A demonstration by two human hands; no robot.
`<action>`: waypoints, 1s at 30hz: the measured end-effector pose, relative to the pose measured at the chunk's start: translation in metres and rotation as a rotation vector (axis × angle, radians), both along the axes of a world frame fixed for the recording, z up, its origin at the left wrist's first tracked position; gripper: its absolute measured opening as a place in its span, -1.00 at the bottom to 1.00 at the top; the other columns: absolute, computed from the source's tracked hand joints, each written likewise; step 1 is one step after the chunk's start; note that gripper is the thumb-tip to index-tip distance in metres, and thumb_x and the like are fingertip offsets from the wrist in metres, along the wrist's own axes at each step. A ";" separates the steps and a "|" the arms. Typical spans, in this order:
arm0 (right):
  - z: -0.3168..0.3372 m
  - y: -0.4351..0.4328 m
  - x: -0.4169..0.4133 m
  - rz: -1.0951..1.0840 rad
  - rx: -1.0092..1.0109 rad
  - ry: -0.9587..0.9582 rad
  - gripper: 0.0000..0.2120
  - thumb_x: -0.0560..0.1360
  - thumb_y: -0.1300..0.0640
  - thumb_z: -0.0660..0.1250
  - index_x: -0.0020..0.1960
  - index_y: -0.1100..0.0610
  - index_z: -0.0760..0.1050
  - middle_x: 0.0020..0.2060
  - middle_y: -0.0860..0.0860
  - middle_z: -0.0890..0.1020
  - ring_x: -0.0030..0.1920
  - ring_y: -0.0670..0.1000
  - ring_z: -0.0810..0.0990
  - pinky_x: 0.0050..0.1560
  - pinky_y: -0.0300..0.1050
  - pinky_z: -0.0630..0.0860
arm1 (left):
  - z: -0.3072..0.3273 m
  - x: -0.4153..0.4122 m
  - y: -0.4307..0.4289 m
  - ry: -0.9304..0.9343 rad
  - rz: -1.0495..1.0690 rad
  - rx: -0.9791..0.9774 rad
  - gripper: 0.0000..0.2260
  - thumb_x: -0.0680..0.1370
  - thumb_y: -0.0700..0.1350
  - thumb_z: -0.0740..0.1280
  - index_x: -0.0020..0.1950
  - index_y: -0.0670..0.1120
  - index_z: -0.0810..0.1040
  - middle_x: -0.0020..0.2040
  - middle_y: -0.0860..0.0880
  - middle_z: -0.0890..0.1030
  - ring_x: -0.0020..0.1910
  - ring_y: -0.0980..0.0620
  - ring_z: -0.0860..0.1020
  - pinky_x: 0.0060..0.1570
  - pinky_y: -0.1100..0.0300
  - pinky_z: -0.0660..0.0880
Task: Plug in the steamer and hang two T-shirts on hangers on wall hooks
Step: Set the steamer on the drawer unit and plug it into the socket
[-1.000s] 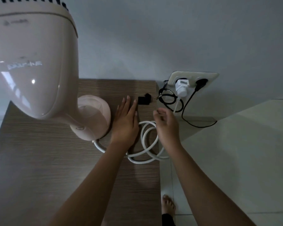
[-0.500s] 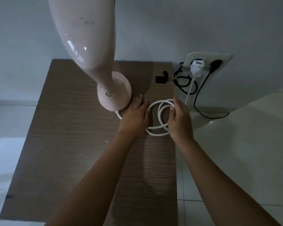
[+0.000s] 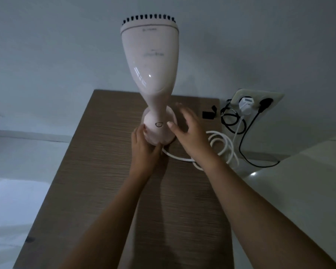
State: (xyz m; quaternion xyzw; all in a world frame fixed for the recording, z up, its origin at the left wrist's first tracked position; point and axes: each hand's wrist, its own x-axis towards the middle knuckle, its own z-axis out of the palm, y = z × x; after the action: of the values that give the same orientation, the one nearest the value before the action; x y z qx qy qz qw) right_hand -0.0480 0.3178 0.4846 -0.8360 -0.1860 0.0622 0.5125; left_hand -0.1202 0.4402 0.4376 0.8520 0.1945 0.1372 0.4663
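Gripping steamer (image 3: pixel 150 74) base, left hand (image 3: pixel 144 148)

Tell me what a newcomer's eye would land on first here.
The tall pale pink glossy steamer stands upright at the far middle of the brown wood-grain table, with the left hand on its base and the open right hand beside it. To its right, a coiled white cord hangs over the table's edge, below a wall socket holding a white and a black plug.
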 end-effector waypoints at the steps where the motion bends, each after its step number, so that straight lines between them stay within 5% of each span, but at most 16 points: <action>1: 0.003 0.010 0.003 0.037 0.030 0.026 -0.50 0.50 0.10 0.33 0.40 0.13 0.30 0.37 0.05 0.39 0.38 -0.05 0.33 0.38 -0.12 0.30 | 0.002 0.008 0.007 -0.001 -0.024 -0.001 -0.33 0.45 -0.04 0.41 0.46 -0.11 0.15 0.42 -0.07 0.24 0.37 0.01 0.27 0.33 0.00 0.32; 6: -0.003 0.025 0.003 0.042 0.080 0.087 -0.57 0.46 0.15 0.38 0.30 0.16 0.42 0.19 0.11 0.56 0.22 0.03 0.52 0.23 0.07 0.48 | 0.001 0.024 0.026 0.031 -0.090 -0.049 -0.21 0.38 0.09 0.45 0.49 -0.01 0.12 0.47 -0.03 0.24 0.44 0.03 0.22 0.36 -0.10 0.30; 12: -0.004 0.029 -0.003 -0.004 -0.069 -0.135 -0.60 0.49 0.20 0.34 0.29 0.26 0.41 0.15 0.19 0.57 0.18 0.13 0.53 0.14 -0.14 0.44 | 0.000 0.023 0.026 -0.004 -0.100 -0.083 -0.22 0.38 0.10 0.43 0.49 -0.01 0.13 0.47 -0.03 0.26 0.44 0.04 0.23 0.34 -0.10 0.33; 19: -0.009 0.035 -0.011 -0.056 -0.067 -0.166 -0.63 0.50 0.23 0.30 0.29 0.27 0.40 0.17 0.20 0.56 0.19 0.15 0.52 0.16 -0.08 0.46 | -0.004 0.024 0.027 -0.017 -0.111 -0.108 -0.22 0.38 0.11 0.42 0.49 0.00 0.11 0.47 -0.04 0.26 0.44 0.02 0.24 0.33 -0.12 0.34; 30: -0.015 0.029 -0.005 -0.043 -0.055 -0.076 -0.50 0.44 0.25 0.39 0.35 0.21 0.37 0.23 0.16 0.55 0.26 0.10 0.50 0.26 0.03 0.47 | -0.017 0.023 0.037 -0.014 -0.184 -0.117 -0.18 0.40 -0.17 0.46 0.52 -0.01 0.04 0.52 -0.01 0.15 0.48 0.03 0.14 0.34 -0.13 0.32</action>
State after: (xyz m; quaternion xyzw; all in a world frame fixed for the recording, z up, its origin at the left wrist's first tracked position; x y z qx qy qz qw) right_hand -0.0533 0.3470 0.4699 -0.8554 -0.1856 0.0247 0.4830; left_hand -0.0976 0.4774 0.4204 0.8367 0.1198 0.0884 0.5271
